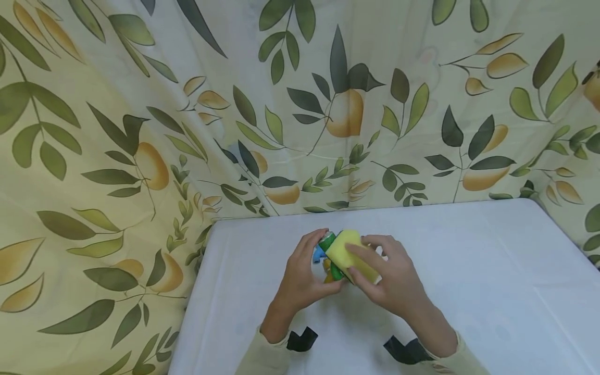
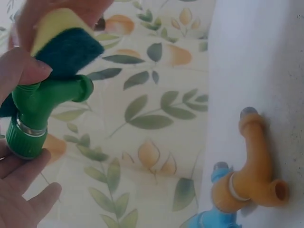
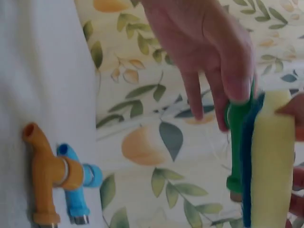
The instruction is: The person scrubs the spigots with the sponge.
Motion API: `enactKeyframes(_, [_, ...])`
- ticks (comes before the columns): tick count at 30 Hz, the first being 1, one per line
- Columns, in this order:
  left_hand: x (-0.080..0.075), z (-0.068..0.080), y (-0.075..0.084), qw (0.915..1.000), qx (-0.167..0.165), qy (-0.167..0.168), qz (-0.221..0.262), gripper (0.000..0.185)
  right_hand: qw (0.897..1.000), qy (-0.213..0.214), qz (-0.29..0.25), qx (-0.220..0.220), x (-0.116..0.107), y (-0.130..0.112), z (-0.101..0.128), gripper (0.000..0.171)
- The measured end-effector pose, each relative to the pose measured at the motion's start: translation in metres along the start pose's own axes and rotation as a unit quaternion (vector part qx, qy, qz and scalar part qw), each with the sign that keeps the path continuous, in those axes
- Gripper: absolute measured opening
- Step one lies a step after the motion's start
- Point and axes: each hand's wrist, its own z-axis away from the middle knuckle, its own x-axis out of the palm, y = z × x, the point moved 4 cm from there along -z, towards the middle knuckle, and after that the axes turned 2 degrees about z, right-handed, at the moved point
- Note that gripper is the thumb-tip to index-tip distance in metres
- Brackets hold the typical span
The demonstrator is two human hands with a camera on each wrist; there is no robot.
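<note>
My left hand (image 1: 300, 278) grips a green plastic tap (image 2: 40, 107), thumb on one side and fingers round its ribbed knob end. In the head view most of the tap is hidden by a yellow sponge (image 1: 349, 250). My right hand (image 1: 398, 278) holds this sponge between thumb and fingers, its dark green scouring side (image 2: 73, 52) facing the tap. Sponge and tap appear to touch in the left wrist view. Beyond the hands, an orange tap (image 3: 45, 175) and a blue tap (image 3: 75, 194) lie close together on the white table.
A white-covered table (image 1: 492, 291) spreads beneath the hands. Behind it and at its left hangs a curtain (image 1: 398, 146) printed with leaves and fruit. Black straps (image 1: 302, 339) sit near both wrists.
</note>
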Motion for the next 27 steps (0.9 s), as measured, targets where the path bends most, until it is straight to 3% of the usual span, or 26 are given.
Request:
enactKeyframes(5, [0.001,0.001,0.002,0.9999,0.0,-0.011,0.01,0.096,0.998,0.041,0.001,0.04,-0.004,0.005,-0.005,0.037])
enactKeyframes(10, [0.003,0.001,0.003,0.9999,0.007,-0.008,0.002,0.095,0.998,0.033,-0.008,-0.05,-0.003,-0.008,0.0,0.035])
enactKeyframes(12, [0.002,0.001,0.004,1.0,0.005,-0.004,0.005,0.096,0.997,0.045,0.001,-0.066,-0.006,-0.009,0.001,0.041])
enactKeyframes(17, [0.005,0.0,0.007,0.9997,0.004,-0.015,0.017,0.096,0.998,0.058,0.007,-0.015,-0.009,-0.002,-0.004,0.047])
enactKeyframes(21, [0.006,-0.001,0.011,0.9996,0.02,-0.016,0.009,0.098,0.996,0.033,-0.01,-0.083,-0.008,-0.009,-0.003,0.041])
enactKeyframes(23, [0.004,0.0,0.012,0.9996,0.025,-0.009,0.005,0.098,0.993,0.044,-0.005,-0.108,-0.011,-0.008,-0.002,0.039])
enactKeyframes(27, [0.001,0.0,0.014,0.9994,0.03,-0.01,0.015,0.098,0.994,0.09,0.01,-0.055,-0.018,0.005,-0.008,0.04])
